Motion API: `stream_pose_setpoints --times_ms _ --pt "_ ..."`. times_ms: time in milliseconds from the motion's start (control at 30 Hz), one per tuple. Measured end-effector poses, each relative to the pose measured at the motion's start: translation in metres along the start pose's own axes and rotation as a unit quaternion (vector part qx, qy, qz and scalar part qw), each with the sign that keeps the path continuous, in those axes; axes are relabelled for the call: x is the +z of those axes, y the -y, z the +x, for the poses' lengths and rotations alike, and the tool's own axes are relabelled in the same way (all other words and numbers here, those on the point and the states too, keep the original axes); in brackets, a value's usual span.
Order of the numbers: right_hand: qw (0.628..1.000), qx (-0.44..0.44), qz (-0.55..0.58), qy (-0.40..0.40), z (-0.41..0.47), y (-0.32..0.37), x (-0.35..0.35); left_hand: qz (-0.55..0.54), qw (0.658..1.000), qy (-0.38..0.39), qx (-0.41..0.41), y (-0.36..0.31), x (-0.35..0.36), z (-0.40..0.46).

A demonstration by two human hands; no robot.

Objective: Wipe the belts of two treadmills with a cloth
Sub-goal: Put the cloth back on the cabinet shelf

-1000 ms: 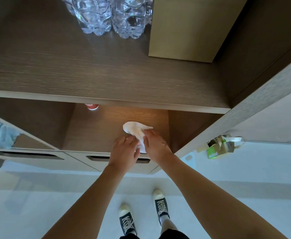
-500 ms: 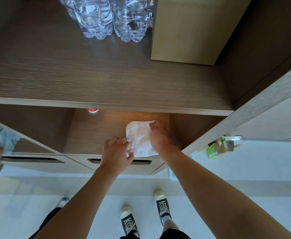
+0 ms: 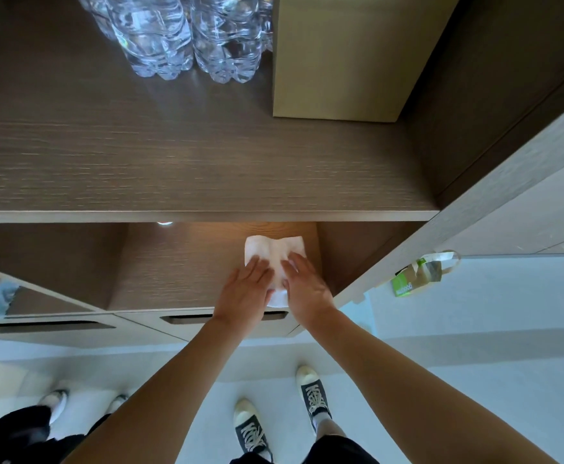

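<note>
A white cloth (image 3: 273, 251) lies spread flat on the lower wooden shelf (image 3: 186, 266) of a cabinet. My left hand (image 3: 245, 291) presses on its left half with straight fingers. My right hand (image 3: 304, 286) lies flat on its right half. The hands cover the cloth's near part. No treadmill is in view.
The upper shelf (image 3: 173, 155) juts out above, carrying clear water bottles (image 3: 186, 35) and a tan box (image 3: 347, 55). A drawer front (image 3: 133, 324) runs below the lower shelf. A paper bag (image 3: 421, 272) lies on the floor at right. Another person's shoes (image 3: 56, 401) stand at lower left.
The crumpled cloth has been unfolded and laid flat on the lower shelf. Both hands went from pinching it to lying flat on it. Another person stepped in at left.
</note>
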State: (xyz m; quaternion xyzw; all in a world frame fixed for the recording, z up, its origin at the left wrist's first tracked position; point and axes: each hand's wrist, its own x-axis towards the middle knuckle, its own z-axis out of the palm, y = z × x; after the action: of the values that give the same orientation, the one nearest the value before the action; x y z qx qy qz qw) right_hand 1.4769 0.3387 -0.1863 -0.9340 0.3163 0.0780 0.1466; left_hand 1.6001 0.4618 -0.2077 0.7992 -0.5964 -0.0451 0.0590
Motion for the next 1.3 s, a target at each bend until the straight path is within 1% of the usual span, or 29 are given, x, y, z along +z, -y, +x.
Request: stream_pose_setpoints --times_ms 33,67,167,233,300,367,500,600,667,700,800,900,967,1033,1200,1300 --pt "1.000 0.008 -0.009 0.006 0.001 0.000 0.002 -0.005 1.000 0.002 0.003 -0.002 -0.001 0.002" --pt "1.000 0.013 -0.025 0.014 0.005 0.000 0.002 -0.011 1.000 0.021 -0.005 -0.005 -0.003 0.005" --pt "0.997 0.019 -0.053 0.047 0.020 -0.001 -0.001 -0.016 0.990 0.130 -0.055 -0.015 -0.012 0.019" --pt "0.998 0.031 -0.040 0.043 0.027 -0.002 -0.006 -0.016 0.986 0.149 -0.074 -0.016 -0.020 0.029" --pt "0.999 0.031 -0.015 0.032 0.030 -0.005 -0.010 -0.041 0.986 0.142 -0.078 -0.011 -0.023 0.034" --pt "1.000 0.017 -0.005 0.016 0.028 -0.007 -0.011 -0.042 0.989 0.122 -0.075 -0.001 -0.021 0.028" --pt "1.000 -0.013 0.009 0.007 0.011 -0.001 0.003 -0.039 0.997 0.025 -0.058 0.014 -0.008 0.001" --pt "0.997 -0.045 0.029 -0.056 -0.011 0.006 0.020 -0.038 0.997 -0.043 -0.053 0.013 0.004 -0.024" --pt "0.993 -0.058 0.051 -0.092 -0.020 0.010 0.029 -0.030 0.996 -0.056 -0.066 0.011 0.010 -0.034" --pt "0.991 -0.060 0.062 -0.101 -0.020 0.011 0.034 -0.027 0.996 -0.048 -0.075 0.009 0.013 -0.036" --pt "0.988 -0.067 0.083 -0.112 -0.007 0.012 0.041 -0.035 0.994 0.011 -0.104 0.005 0.018 -0.030" --pt "0.994 -0.060 0.077 -0.057 0.014 0.011 0.033 -0.062 0.990 0.051 -0.113 0.013 0.017 -0.017" --pt "0.997 -0.056 0.047 -0.038 0.028 0.006 0.033 -0.066 0.990 0.062 -0.106 0.019 0.015 -0.008" --pt "0.999 -0.038 0.017 -0.023 0.039 0.002 0.033 -0.067 0.989 0.081 -0.104 0.024 0.012 0.002" --pt "1.000 0.014 0.017 -0.019 0.054 0.004 0.015 -0.068 0.988 0.109 -0.091 0.032 -0.001 0.040" --pt "0.998 0.057 0.008 -0.008 0.059 0.009 0.002 -0.049 0.989 0.119 -0.080 0.032 -0.012 0.053"
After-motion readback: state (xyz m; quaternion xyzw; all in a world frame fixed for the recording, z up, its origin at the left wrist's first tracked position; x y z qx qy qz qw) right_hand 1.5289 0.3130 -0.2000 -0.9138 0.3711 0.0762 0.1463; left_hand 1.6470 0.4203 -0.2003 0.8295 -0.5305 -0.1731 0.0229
